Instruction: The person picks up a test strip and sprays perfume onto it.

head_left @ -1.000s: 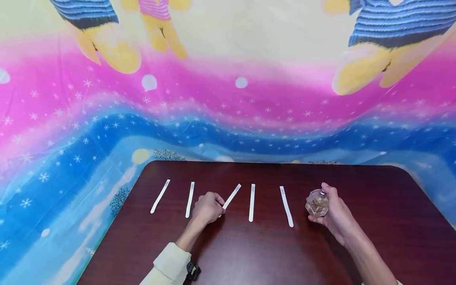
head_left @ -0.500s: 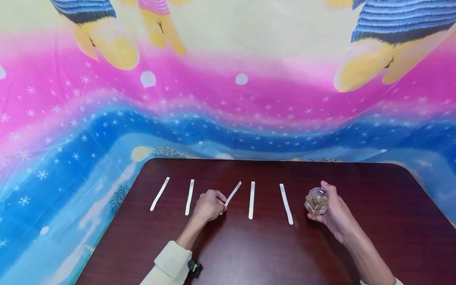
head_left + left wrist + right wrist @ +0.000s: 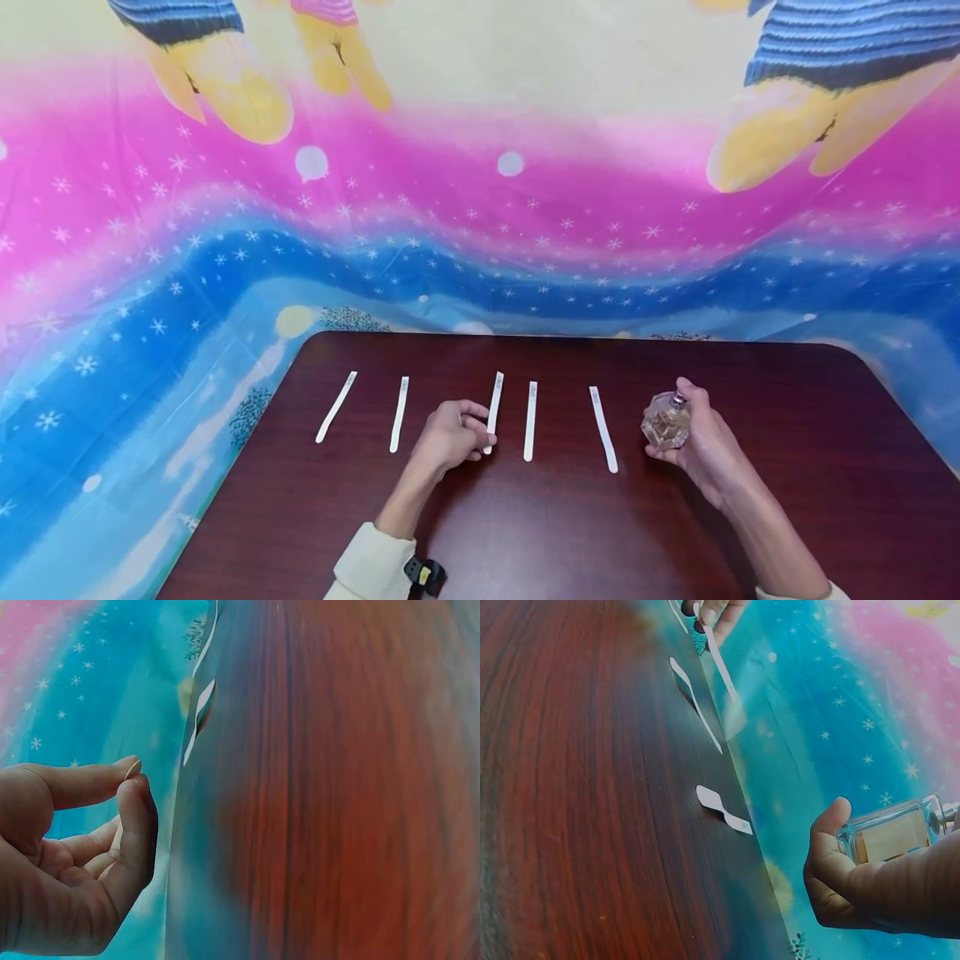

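The left hand [image 3: 453,436] has its grip clamped on a paper test strip [image 3: 495,402] by the rounded near end, towards the far edge of the worktop [image 3: 480,525]. The right hand's [image 3: 708,450] grip is clamped round a glass perfume bottle [image 3: 665,422], nearer the right edge. A light pinch should avoid creasing; best keep off the printed end and clear of the neighbouring strip [image 3: 530,422].
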### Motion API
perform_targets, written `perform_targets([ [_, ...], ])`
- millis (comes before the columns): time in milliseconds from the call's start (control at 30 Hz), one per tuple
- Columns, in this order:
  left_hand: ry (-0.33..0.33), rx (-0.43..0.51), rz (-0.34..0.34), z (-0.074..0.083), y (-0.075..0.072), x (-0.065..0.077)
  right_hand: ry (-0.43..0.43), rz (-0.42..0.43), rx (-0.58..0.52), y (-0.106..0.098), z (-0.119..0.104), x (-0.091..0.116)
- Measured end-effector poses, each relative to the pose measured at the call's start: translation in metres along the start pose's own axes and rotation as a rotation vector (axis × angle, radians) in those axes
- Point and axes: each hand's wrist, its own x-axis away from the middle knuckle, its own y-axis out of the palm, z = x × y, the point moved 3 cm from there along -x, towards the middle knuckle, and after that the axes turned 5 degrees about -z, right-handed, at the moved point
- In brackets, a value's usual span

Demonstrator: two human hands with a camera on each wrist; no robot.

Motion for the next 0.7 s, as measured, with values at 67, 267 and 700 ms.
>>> perform_targets([
  [67,0.006,0.028,-0.018,0.001,0.004,0.000,0.009,0.006,0.006,0.000,0.000,0.000],
  [267,0.022,0.122,-0.058,0.004,0.015,0.003,0.019,0.005,-0.016,0.004,-0.001,-0.005],
  [700,0.071,0.266,-0.125,0.016,0.036,0.005,0.010,0.014,-0.065,0.021,-0.005,-0.014],
])
